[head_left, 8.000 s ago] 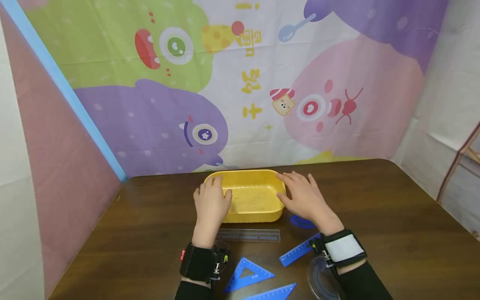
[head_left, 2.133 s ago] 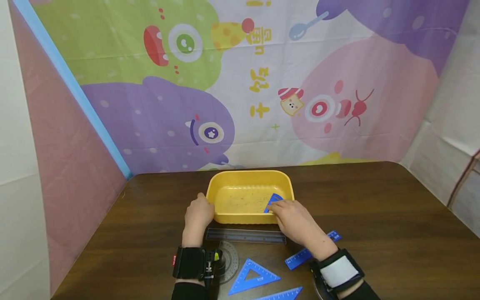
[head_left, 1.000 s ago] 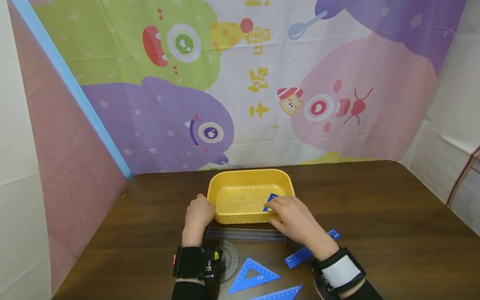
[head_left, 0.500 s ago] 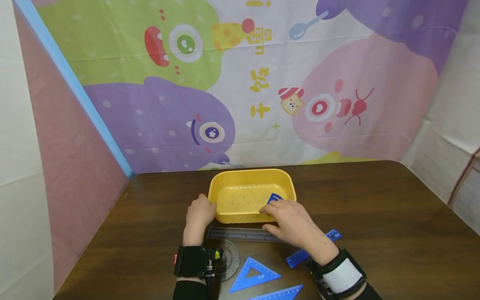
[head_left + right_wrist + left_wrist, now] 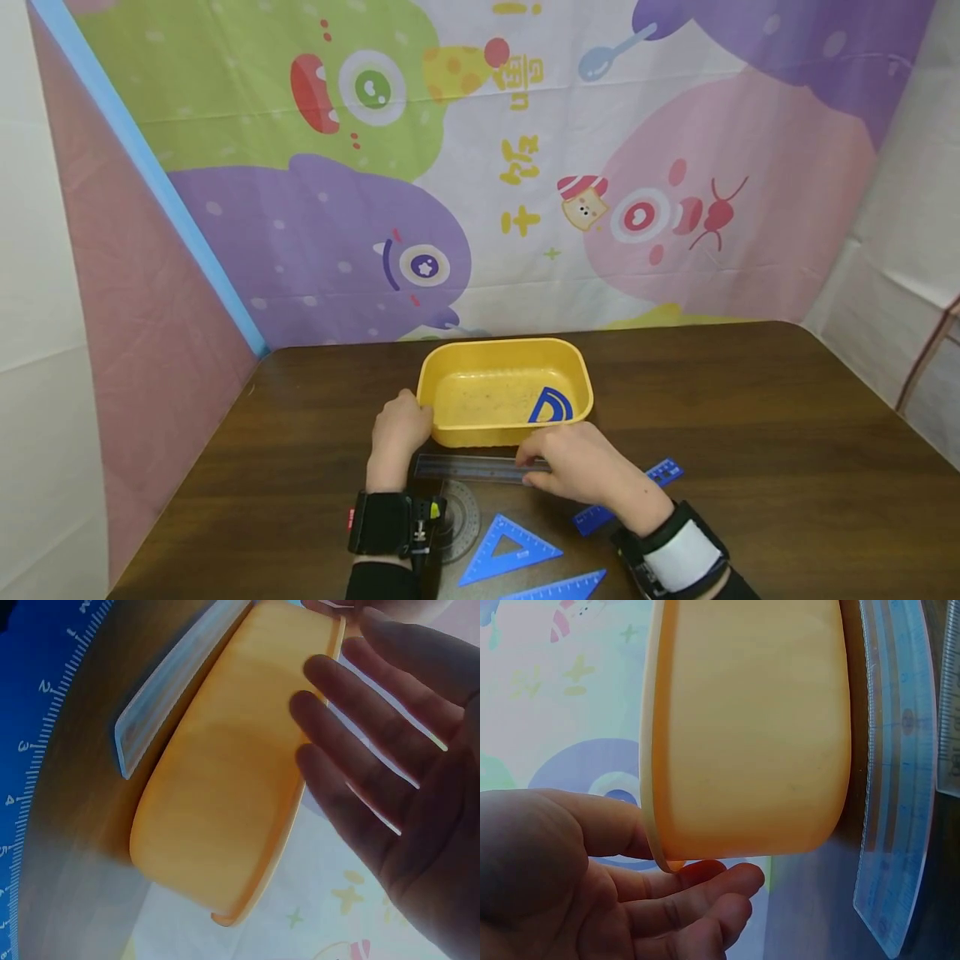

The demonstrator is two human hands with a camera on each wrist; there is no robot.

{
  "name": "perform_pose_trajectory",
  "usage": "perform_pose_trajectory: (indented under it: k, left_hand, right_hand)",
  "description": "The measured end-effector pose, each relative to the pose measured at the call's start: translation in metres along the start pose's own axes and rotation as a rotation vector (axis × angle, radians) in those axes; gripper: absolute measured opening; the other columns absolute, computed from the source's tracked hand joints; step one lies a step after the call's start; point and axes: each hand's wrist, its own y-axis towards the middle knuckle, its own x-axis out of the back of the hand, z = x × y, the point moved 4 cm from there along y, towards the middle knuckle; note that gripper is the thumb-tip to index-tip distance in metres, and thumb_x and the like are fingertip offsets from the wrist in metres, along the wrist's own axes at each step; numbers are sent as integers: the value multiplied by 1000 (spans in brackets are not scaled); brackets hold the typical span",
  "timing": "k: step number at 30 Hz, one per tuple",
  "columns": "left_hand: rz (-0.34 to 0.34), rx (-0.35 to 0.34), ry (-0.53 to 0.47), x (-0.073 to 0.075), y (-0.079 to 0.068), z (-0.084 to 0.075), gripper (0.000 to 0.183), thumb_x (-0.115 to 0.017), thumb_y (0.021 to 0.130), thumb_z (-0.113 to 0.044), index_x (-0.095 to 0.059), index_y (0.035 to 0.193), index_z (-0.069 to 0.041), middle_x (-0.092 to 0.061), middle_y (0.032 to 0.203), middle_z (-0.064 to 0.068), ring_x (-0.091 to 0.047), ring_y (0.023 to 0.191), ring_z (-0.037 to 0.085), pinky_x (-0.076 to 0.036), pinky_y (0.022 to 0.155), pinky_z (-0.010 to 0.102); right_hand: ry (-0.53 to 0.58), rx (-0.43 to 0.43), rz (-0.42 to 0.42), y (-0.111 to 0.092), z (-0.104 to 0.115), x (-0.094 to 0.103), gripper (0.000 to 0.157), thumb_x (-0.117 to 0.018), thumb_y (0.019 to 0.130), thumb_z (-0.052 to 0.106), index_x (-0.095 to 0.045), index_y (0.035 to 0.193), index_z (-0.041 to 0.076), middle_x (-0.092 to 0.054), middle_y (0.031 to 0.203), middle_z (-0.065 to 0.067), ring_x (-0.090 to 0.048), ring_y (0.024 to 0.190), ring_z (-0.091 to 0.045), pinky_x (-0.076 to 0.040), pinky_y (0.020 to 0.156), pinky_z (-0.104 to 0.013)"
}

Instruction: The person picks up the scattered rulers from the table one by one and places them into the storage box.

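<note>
A yellow plastic tray (image 5: pixel 484 435) stands near the far side of the table, with a blue protractor (image 5: pixel 536 409) lying in its right front corner. My left hand (image 5: pixel 401 427) pinches the tray's left end; in the left wrist view its thumb and fingers lie on either side of the rim (image 5: pixel 648 750). My right hand (image 5: pixel 581 462) holds nothing and hovers just in front of the tray, its fingertips over the right part of a clear ruler (image 5: pixel 472 468). Its fingers (image 5: pixel 375 712) are spread and relaxed in the right wrist view.
A blue ruler (image 5: pixel 663 472) lies slantwise, partly under my right forearm. A clear protractor (image 5: pixel 467 521) sits beside my left wrist. Two blue set squares (image 5: pixel 480 567) lie at the front middle. A cartoon cloth (image 5: pixel 517 275) hangs behind the table.
Over the last seconds the blue protractor has gone into the tray. My right hand has let go of it and drawn back over the front rim. The left hand has kept its grip.
</note>
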Motion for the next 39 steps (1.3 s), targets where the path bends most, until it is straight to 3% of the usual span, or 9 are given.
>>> perform_pose_trajectory:
  k: [12,30,39]
  left_hand:
    - [4,2,3,1,0,-1,32,-42,89,-18,-49,103,10,-47,73,13,-49,63,26,-37,55,32]
    - [9,5,0,1,0,1,31,-42,89,-18,-50,102,9,-47,73,13,-48,63,25,-36,55,32]
    - [11,9,3,1,-1,0,32,-42,89,-18,-49,104,10,-47,74,13,-48,65,26,-37,56,33]
  right_hand:
    - [62,-74,145,-1,-6,-11,15,-68,77,19,-70,92,19,-67,86,10,-57,70,-1,-47,62,-28]
    - [2,-194,189,1,-10,-26,24,-73,73,24,-68,95,15,-66,84,4,-56,69,-7,-45,59,-29]
    - [-66,-228,184,0,-11,-34,32,-77,68,24,-66,96,12,-61,86,2,-58,78,-13,-47,64,-30]
